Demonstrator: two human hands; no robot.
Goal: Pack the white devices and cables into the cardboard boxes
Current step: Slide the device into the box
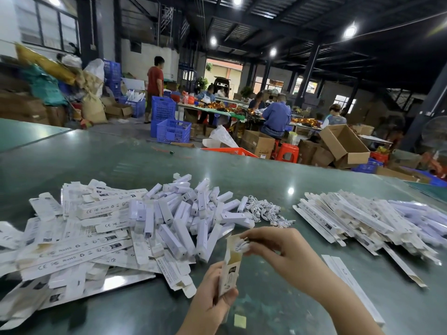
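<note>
My left hand grips a narrow white cardboard box, held upright with its top flap open. My right hand pinches a coiled white cable at the box's open mouth, partly inside it. A heap of white stick-shaped devices lies in the middle of the green table. Loose white cables lie just right of that heap. Flat unfolded box blanks are piled at the left. Long closed boxes are stacked at the right.
The green glossy table stretches far ahead. Two flat box pieces lie by my right forearm. A small yellow scrap lies near the front. Beyond the table are people at worktables, blue crates, an orange crate and open cartons.
</note>
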